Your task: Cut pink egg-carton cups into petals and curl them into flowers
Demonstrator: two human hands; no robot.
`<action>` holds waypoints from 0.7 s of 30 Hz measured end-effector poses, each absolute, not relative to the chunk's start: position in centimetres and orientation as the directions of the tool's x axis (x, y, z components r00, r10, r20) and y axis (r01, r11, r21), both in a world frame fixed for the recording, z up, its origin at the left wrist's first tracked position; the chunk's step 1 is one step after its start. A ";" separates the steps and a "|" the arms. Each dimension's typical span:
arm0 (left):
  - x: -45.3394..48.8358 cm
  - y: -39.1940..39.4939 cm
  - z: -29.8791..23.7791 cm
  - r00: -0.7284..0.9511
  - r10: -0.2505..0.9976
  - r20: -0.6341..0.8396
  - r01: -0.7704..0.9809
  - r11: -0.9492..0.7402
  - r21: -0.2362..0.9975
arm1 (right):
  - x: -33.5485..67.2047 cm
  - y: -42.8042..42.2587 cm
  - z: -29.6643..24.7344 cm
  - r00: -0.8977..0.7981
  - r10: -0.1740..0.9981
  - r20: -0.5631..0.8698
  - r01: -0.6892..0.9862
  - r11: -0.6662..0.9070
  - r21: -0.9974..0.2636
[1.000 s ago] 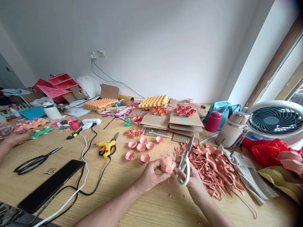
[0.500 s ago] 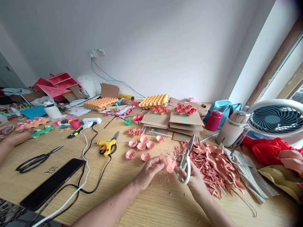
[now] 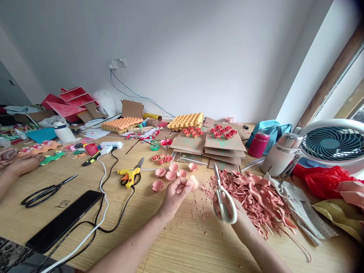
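Observation:
Between the thumb and fingers of my left hand [image 3: 176, 194] is a pink petal-edged cup [image 3: 193, 182], apparently cut from egg carton. My right hand [image 3: 227, 208] grips white-handled scissors [image 3: 224, 206], their blades pressed together and pointing away from me. Several similar pink cups [image 3: 170, 176] sit on the table just beyond my left hand. Small red roses [image 3: 161, 159] lie behind them. To the right of the scissors spreads a heap of pink carton scraps [image 3: 256, 197], with tiny clippings [image 3: 200, 214] scattered between my hands.
Left of me are a yellow glue gun [image 3: 130, 177], black scissors [image 3: 48, 191], a black phone-like slab [image 3: 65, 222] and trailing cables. Cardboard sheets [image 3: 224, 146] bear red roses. Bottles and a fan [image 3: 332, 144] stand right. Another person's hand [image 3: 25, 165] is at far left.
My left hand has lifted the pink cup away from the scissors, up and to the left. My right hand has drawn slightly right with the scissors, now turned more upright.

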State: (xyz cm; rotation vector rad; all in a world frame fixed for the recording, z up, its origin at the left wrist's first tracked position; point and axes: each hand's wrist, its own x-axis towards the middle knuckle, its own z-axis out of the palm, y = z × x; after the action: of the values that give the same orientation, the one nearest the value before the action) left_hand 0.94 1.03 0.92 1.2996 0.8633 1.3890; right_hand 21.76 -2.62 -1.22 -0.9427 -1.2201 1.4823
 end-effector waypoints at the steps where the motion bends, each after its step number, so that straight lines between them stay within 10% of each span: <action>1: 0.8 1.2 0.8 0.070 0.961 0.268 -0.176 -0.252 0.952 | 21.7 -2.6 -1.2 -0.260 0.965 -0.005 -0.215 -0.063 -0.975; 10: 0.3 2.4 -1.0 0.083 0.921 0.381 0.068 -0.387 0.920 | 21.3 -2.7 -0.4 -0.378 0.926 -0.003 -0.350 -0.146 -0.925; 21: -0.3 3.5 -1.6 0.002 0.845 0.535 0.274 -0.515 0.812 | 22.4 -2.7 -0.7 -0.289 0.957 0.021 0.092 0.050 -0.995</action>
State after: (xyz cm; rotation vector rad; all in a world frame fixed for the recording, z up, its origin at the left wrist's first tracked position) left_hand -0.29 3.54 -1.59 1.7981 1.1499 1.5391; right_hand 22.37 -2.67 -0.69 -1.1022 -1.5140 1.3451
